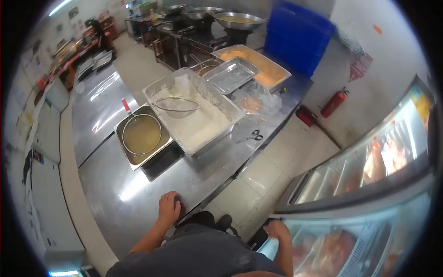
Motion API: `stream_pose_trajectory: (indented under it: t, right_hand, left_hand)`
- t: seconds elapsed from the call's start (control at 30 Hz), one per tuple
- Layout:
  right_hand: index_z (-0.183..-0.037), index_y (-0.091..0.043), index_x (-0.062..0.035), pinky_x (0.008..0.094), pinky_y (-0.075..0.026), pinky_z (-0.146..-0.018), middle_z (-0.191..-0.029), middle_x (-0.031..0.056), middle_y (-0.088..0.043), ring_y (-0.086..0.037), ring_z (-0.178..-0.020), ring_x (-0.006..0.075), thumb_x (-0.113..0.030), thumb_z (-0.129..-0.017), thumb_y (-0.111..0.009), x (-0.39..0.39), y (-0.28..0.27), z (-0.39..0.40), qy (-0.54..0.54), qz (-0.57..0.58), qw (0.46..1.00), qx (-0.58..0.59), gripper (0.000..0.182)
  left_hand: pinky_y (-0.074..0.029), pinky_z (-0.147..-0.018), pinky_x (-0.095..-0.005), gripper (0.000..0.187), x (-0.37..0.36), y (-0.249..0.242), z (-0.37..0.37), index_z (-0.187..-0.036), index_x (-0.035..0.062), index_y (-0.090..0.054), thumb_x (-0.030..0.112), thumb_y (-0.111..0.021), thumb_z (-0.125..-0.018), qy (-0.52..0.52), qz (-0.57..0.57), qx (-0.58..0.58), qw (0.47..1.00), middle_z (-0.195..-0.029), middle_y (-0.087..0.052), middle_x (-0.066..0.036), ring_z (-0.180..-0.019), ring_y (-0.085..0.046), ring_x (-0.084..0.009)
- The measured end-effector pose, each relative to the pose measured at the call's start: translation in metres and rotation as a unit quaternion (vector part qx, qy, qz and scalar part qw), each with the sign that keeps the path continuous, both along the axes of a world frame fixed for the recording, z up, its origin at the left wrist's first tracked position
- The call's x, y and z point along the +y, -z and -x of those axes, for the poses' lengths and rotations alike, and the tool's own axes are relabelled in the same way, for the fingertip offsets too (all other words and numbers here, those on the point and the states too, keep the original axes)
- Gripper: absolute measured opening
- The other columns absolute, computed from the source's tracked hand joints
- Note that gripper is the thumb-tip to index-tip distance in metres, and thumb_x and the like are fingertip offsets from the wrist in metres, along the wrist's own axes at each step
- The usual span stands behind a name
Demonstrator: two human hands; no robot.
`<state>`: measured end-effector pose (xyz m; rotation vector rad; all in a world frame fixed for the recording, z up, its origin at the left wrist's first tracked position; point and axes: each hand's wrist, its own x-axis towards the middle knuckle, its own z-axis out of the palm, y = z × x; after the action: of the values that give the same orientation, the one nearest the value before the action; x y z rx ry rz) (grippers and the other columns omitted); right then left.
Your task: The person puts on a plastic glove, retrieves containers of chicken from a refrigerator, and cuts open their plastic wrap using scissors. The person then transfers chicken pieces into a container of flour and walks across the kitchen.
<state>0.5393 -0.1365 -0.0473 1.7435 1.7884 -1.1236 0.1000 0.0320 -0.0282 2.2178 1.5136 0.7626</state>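
Note:
Near the front edge of the steel table [198, 177], my left hand [170, 207] rests with its fingers curled together; a small dark patch shows beside the fingertips, too unclear to name. At the lower right, my right hand [278, 229] is closed on the edge of the lit fridge [369, 249], which holds packed raw meat [330, 251]. Ahead on the table, a red-handled strainer [142, 135] lies over a steel pan of cloudy liquid [150, 124]. Beside it, a large tub of white powder [210, 117] has a wire sieve [177, 104] in it.
Black-handled scissors [253, 136], a plastic bag [258, 101], an empty metal tray [230, 76] and a tub of orange stuff [272, 69] are farther along. Behind are blue crates [297, 37] and woks [237, 21]. A fire extinguisher [333, 104] is at the right. A person [99, 34] stands far off.

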Motion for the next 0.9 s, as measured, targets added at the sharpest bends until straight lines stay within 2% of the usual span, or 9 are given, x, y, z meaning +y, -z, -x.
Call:
stream_pose_trajectory:
  t: [0.03, 0.1, 0.2, 0.27, 0.33, 0.4, 0.6, 0.73, 0.9]
  right_hand:
    - [-0.107, -0.070, -0.0064, 0.0460, -0.056, -0.071, -0.091, 0.0167, -0.074, -0.072, -0.087, 0.0347, -0.011, -0.078, -0.069, 0.058, -0.013, -0.050, -0.104, -0.099, 0.990, -0.018, 0.029]
    - [-0.113, -0.065, -0.0019, 0.0438, -0.057, -0.076, -0.092, 0.0166, -0.074, -0.072, -0.087, 0.0352, -0.007, -0.081, -0.065, 0.137, -0.085, -0.008, 0.291, -0.109, 0.937, 0.160, 0.032]
    - [-0.113, -0.062, 0.0027, 0.0384, -0.056, -0.080, -0.091, 0.0164, -0.074, -0.073, -0.085, 0.0321, -0.006, -0.086, -0.063, 0.224, -0.069, 0.018, 0.087, -0.328, 0.906, 0.254, 0.028]
    - [-0.112, -0.063, 0.0026, 0.0338, -0.054, -0.083, -0.096, 0.0148, -0.075, -0.073, -0.089, 0.0256, -0.009, -0.091, -0.065, 0.272, -0.101, 0.043, 0.060, -0.269, 0.912, 0.302, 0.024]
    - [-0.111, -0.063, 0.0034, 0.0310, -0.054, -0.082, -0.102, 0.0132, -0.075, -0.072, -0.097, 0.0196, -0.011, -0.095, -0.066, 0.323, -0.133, 0.068, 0.037, 0.034, 0.958, 0.281, 0.022]
    - [-0.113, -0.063, 0.0029, 0.0304, -0.055, -0.080, -0.107, 0.0118, -0.075, -0.071, -0.096, 0.0176, -0.008, -0.095, -0.066, 0.373, -0.130, 0.078, 0.029, 0.044, 0.953, 0.298, 0.022]
    - [-0.116, -0.065, 0.0016, 0.0323, -0.060, -0.061, -0.095, 0.0104, -0.070, -0.070, -0.076, 0.0196, -0.009, -0.092, -0.070, 0.546, -0.181, 0.140, -0.015, -0.178, 0.935, 0.307, 0.027]
    - [-0.106, -0.070, 0.0010, 0.0406, -0.056, -0.083, -0.099, 0.0189, -0.074, -0.072, -0.095, 0.0335, -0.020, -0.088, -0.072, 0.683, -0.197, 0.197, -0.156, -0.368, 0.886, 0.236, 0.027]
    - [-0.126, -0.058, 0.0034, 0.0443, -0.047, -0.103, -0.129, 0.0254, -0.062, -0.060, -0.120, 0.0401, -0.022, -0.082, -0.078, 0.805, -0.157, 0.256, -0.206, -0.511, 0.820, 0.158, 0.055]
  left_hand:
    - [-0.041, -0.102, -0.0501, 0.043, 0.007, 0.006, -0.010, -0.126, 0.0028, -0.056, 0.010, -0.066, -0.085, -0.025, -0.006, -0.014, 1.000, -0.126, -0.061, -0.020, -0.118, -0.054, -0.0405]
    - [-0.042, -0.101, -0.0499, 0.042, 0.017, 0.012, -0.007, -0.126, 0.0025, -0.056, 0.009, -0.066, -0.085, -0.074, -0.017, -0.014, 0.997, -0.125, -0.061, -0.020, -0.118, -0.054, -0.0410]
    - [-0.042, -0.101, -0.0498, 0.042, 0.022, 0.026, -0.017, -0.126, 0.0016, -0.056, 0.010, -0.066, -0.086, -0.168, -0.027, -0.042, 0.985, -0.126, -0.061, -0.020, -0.116, -0.054, -0.0418]
    - [-0.041, -0.102, -0.0501, 0.043, 0.025, 0.030, -0.029, -0.127, 0.0001, -0.055, 0.010, -0.066, -0.086, -0.245, 0.015, -0.076, 0.966, -0.128, -0.060, -0.021, -0.117, -0.053, -0.0421]
    - [-0.041, -0.103, -0.0505, 0.043, 0.020, 0.039, -0.037, -0.127, -0.0001, -0.055, 0.011, -0.066, -0.086, -0.288, 0.005, -0.087, 0.954, -0.128, -0.060, -0.021, -0.117, -0.053, -0.0419]
    - [-0.040, -0.103, -0.0508, 0.044, 0.027, 0.047, -0.040, -0.127, -0.0003, -0.056, 0.012, -0.066, -0.086, -0.324, -0.014, -0.106, 0.940, -0.129, -0.060, -0.021, -0.118, -0.053, -0.0416]
    - [-0.040, -0.103, -0.0514, 0.045, 0.026, 0.036, -0.044, -0.126, 0.0017, -0.058, 0.019, -0.068, -0.086, -0.322, -0.026, -0.069, 0.944, -0.130, -0.060, -0.019, -0.122, -0.053, -0.0400]
    - [-0.042, -0.102, -0.0497, 0.049, 0.036, 0.033, -0.037, -0.127, 0.0019, -0.058, 0.021, -0.071, -0.083, -0.330, -0.012, -0.021, 0.943, -0.129, -0.061, -0.016, -0.122, -0.054, -0.0367]
    - [-0.043, -0.100, -0.0476, 0.049, 0.041, 0.029, -0.049, -0.125, 0.0029, -0.059, 0.021, -0.073, -0.081, -0.347, -0.004, 0.011, 0.938, -0.128, -0.061, -0.014, -0.121, -0.055, -0.0345]
